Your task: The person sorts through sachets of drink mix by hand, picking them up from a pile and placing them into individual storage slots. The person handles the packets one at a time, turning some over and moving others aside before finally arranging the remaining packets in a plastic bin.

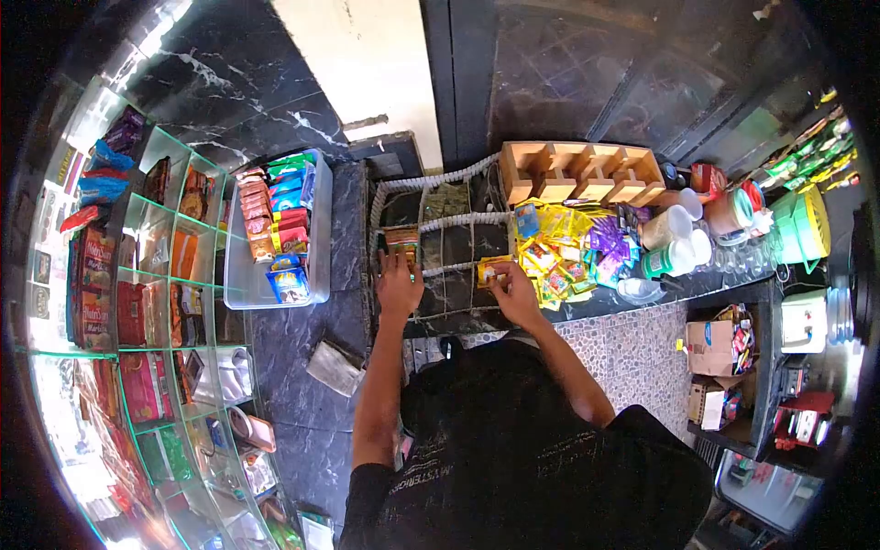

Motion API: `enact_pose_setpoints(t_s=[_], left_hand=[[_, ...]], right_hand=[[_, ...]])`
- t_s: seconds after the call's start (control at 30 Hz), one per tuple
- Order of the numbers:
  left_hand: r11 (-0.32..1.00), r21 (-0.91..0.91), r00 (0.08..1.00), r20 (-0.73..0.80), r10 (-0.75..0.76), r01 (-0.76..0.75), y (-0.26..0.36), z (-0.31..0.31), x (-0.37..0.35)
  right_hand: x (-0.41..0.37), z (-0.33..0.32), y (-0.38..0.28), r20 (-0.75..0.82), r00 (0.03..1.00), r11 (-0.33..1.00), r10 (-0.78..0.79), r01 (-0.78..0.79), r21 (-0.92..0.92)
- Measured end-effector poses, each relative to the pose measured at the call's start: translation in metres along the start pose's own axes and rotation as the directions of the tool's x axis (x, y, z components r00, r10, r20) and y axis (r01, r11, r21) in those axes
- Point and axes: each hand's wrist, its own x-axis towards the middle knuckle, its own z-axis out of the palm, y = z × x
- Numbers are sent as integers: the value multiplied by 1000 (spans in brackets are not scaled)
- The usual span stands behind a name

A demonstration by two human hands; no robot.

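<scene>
A divided rack with pale woven edges (pixel 467 218) lies on the dark counter in front of me. My left hand (pixel 401 287) reaches into its left part, fingers on a small stack of sachets (pixel 401 240) in one compartment. Over the rack's right side, my right hand (pixel 515 293) pinches a yellow-orange sachet (pixel 490 269). Just right of that hand is a heap of yellow sachets (pixel 561 240), with purple sachets (pixel 609 240) beside it.
A wooden divided box (pixel 582 188) stands behind the heap. Jars (pixel 669 226) crowd the counter's right side. At left are a clear plastic bin (pixel 321 266) of colourful packets, a folded cloth (pixel 335 367) and glass shelves (pixel 147 348) with goods.
</scene>
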Motion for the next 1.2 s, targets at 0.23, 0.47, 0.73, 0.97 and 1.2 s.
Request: enact_pose_setpoints(t_s=[0.23,0.47,0.73,0.97,1.2], left_hand=[[957,-99,911,-348,223,-272,55,8,-22],[839,-419,935,-233,269,-346,125,12,-34],[732,-590,937,-144,318,-339,187,38,-38],[798,-547,937,64,342,-254,222,44,-53],[780,-581,957,5,289,-233,222,73,-62]], right_hand=[[-12,-23,13,44,996,997,71,-72,28],[-19,-73,53,-90,990,986,113,-123,-111],[-19,-140,99,-281,952,989,119,-138,-49],[-33,-187,130,-207,789,709,578,-611,-351],[-56,-145,351,-286,638,676,715,-524,519]])
